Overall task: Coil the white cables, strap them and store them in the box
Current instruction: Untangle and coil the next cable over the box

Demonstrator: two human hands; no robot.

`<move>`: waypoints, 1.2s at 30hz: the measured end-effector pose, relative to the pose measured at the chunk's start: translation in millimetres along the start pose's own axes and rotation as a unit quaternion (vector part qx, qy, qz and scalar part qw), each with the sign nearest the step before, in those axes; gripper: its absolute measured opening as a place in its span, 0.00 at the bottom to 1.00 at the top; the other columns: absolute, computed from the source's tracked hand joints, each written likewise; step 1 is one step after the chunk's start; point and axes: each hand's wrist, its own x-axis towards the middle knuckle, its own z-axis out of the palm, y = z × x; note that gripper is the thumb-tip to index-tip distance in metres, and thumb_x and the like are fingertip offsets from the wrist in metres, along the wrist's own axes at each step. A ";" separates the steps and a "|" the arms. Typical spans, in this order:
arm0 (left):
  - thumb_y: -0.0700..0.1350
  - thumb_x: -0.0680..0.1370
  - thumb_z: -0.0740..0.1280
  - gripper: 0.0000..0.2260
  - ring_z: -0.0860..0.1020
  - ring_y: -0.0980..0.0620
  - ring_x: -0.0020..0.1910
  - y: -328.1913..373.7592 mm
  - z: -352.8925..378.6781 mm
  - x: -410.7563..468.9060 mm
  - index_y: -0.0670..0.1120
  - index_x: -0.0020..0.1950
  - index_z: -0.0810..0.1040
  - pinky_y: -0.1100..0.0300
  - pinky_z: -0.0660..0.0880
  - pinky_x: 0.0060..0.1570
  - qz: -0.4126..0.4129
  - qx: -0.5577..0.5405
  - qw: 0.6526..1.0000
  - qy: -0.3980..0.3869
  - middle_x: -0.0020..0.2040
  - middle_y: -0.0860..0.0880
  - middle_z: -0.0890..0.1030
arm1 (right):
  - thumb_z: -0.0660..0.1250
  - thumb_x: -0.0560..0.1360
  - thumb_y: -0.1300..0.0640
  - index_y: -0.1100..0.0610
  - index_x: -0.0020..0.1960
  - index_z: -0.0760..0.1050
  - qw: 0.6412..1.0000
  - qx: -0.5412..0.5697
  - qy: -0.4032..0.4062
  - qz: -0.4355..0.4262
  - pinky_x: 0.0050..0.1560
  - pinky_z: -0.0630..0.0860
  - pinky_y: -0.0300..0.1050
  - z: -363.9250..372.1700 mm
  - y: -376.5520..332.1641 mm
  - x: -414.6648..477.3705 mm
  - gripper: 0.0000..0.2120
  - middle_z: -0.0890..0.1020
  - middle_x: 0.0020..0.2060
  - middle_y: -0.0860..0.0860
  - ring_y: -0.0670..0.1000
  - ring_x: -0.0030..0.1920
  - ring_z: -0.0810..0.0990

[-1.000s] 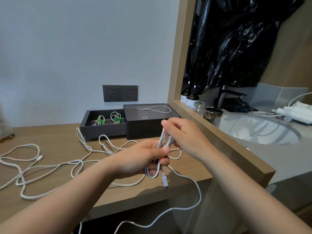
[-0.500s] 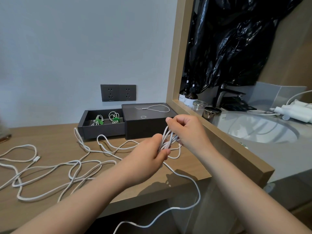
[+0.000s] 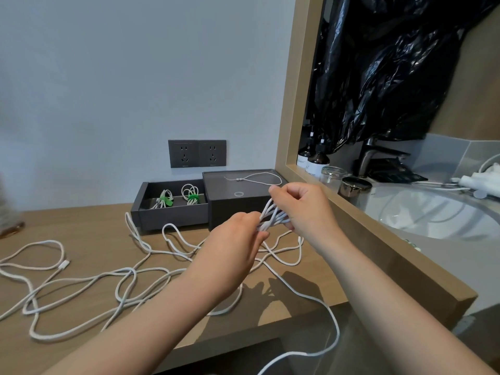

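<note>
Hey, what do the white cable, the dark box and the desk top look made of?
White cable: likely a braided fabric sheath, matte, faintly textured. Dark box: perhaps plastic or coated board; even matte grey. Desk top: wood or wood-look laminate, satin, fine straight grain.

- Against the back edge of the worktop (image 3: 81,228), toward its right end: box (image 3: 230,207), drawer (image 3: 173,215) pulled out to the left.
- In the drawer, side by side: left coil (image 3: 163,198) and right coil (image 3: 191,194).
- On the box lid: thin cord (image 3: 238,179).
- On the wall behind the box: twin sockets (image 3: 197,153).
- Sprawled from the left edge toward the front-right corner, one end trailing over the front edge: loose cable (image 3: 130,271).
- Above the worktop, before the box: cable bundle (image 3: 273,220), gripped between left hand (image 3: 235,247) and right hand (image 3: 303,209).
- Beyond the right edge: sink (image 3: 438,209), bottles (image 3: 318,161) at its back-left.
</note>
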 end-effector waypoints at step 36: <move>0.46 0.83 0.55 0.13 0.75 0.53 0.27 -176.1 32.0 132.9 0.39 0.44 0.71 0.50 0.78 0.38 -0.132 -0.210 0.968 0.028 0.31 0.45 0.75 | 0.76 0.71 0.55 0.49 0.42 0.86 0.945 -0.239 -0.219 0.036 0.39 0.76 0.34 68.1 97.1 169.4 0.02 0.85 0.35 0.43 0.39 0.38 0.81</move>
